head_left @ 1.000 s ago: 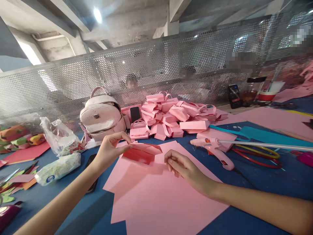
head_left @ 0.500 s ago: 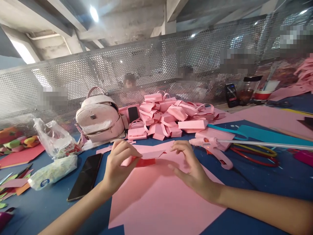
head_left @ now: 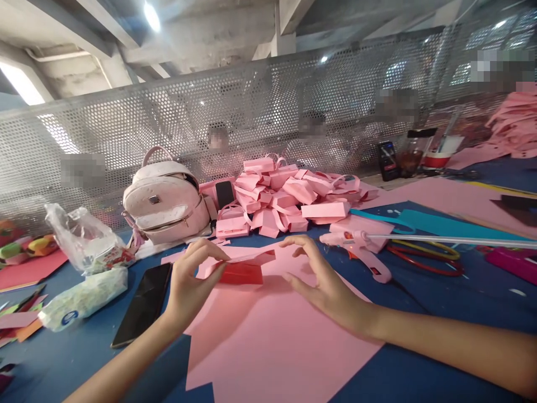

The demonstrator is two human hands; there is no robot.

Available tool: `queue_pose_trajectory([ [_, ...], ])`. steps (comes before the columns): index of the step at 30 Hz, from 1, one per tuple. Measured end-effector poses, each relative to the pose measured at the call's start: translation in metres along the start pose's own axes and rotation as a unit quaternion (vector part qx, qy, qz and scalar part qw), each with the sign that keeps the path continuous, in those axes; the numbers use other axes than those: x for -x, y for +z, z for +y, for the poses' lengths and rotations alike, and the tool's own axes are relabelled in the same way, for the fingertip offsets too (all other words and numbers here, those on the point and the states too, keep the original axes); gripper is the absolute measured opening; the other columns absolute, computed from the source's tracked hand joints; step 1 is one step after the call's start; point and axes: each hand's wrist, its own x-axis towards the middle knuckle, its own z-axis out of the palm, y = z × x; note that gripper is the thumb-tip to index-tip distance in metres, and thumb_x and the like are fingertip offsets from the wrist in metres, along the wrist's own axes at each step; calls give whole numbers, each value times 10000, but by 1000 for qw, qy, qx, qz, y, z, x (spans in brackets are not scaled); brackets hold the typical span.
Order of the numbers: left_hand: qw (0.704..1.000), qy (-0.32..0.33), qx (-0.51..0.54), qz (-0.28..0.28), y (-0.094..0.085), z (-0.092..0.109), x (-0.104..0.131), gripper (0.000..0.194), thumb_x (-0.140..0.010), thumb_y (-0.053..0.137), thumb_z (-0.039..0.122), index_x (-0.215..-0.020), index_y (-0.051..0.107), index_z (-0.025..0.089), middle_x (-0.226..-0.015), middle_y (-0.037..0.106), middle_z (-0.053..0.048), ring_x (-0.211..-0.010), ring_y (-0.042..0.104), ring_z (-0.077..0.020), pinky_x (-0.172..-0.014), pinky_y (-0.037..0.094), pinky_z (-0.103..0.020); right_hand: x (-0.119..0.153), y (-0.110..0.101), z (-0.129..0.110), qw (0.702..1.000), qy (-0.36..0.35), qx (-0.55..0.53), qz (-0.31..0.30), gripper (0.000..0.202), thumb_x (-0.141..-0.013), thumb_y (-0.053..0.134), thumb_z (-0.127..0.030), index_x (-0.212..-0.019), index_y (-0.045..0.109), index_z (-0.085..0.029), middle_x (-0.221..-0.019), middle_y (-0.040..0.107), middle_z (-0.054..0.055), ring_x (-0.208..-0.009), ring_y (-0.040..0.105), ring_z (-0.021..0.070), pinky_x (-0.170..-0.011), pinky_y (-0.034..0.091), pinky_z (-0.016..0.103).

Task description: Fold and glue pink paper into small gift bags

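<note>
My left hand point(head_left: 195, 274) pinches the left end of a small folded pink paper piece point(head_left: 243, 273) between thumb and fingers. Its front face looks redder, and its top flap stands tilted up. To the right of that piece, my right hand point(head_left: 312, 277) is held with thumb and fingers apart, touching nothing. Both hands are over a large pink paper sheet point(head_left: 272, 347) with a notched lower left corner. Beyond them is a heap of folded pink paper boxes point(head_left: 272, 196), some with strip handles. A pink glue gun point(head_left: 361, 249) lies just right of my right hand.
On the left are a black phone point(head_left: 142, 305), a tissue pack point(head_left: 84, 296) and a clear plastic bag point(head_left: 79, 240). A pink backpack point(head_left: 163, 204) stands behind them. Teal paper point(head_left: 444, 224) and coloured cords point(head_left: 423, 260) lie right, by the glue gun's cable. A perforated metal screen point(head_left: 260, 112) runs behind.
The folded paper's flap has lifted, and more of its red front face shows. My right hand remains open beside it. The whole view has shifted slightly.
</note>
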Motion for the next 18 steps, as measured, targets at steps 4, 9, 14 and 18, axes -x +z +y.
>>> queue_pose_trajectory([
  [4,998,-29,32,41,-9,-14,5,150,-874,600,89,-815,648,219,-815,637,-1,-819,603,-172,-755,468,-282,5,-2,3,996,32,-35,-73,127,-961,537,-264,-1088,541,-259,-1088,610,40,-1014,571,212,-908,451,349],
  [9,988,-62,85,111,-14,-27,22,95,-882,641,143,-826,645,221,-825,614,7,-818,592,-153,-743,485,-248,14,-4,-6,955,-36,52,-290,149,-946,587,-221,-1009,722,-216,-940,700,53,-837,632,200,-754,444,301],
  [14,969,-152,127,147,-13,-36,38,92,-853,716,247,-810,644,209,-810,615,11,-769,594,-133,-711,504,-210,15,5,-1,930,-63,151,-330,310,-976,570,-259,-1254,705,-234,-919,687,65,-753,628,187,-648,404,272],
  [18,945,-245,158,149,-14,-41,48,178,-834,747,349,-814,647,202,-811,608,5,-744,567,-130,-662,484,-192,12,11,9,906,-172,189,-338,340,-1028,466,-286,-1265,695,-205,-849,641,60,-681,576,167,-615,364,275],
])
